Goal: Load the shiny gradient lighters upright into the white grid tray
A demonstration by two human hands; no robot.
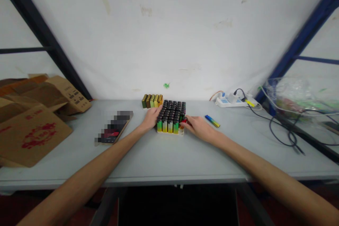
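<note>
A tray (160, 133) packed with several rows of black-topped lighters (170, 126) stands upright on the table in front of me. Their bodies at the front are green, yellow and white. Against the left side of the block rests my left hand (153, 117), steadying it, its fingertips partly hidden. At the front right corner my right hand (197, 126) pinches a lighter (183, 121) with red on it. A blue-and-yellow lighter (212, 121) lies flat to the right of that hand. Behind the block, a smaller group of gold-topped lighters (152, 101) stands near the wall.
A phone (116, 127), partly pixelated, lies left of my left arm. Open cardboard boxes (37, 130) fill the table's left end. On the right are a power strip (230, 101), loose black cables (288, 137) and clear plastic bags (288, 95). Metal posts flank the table.
</note>
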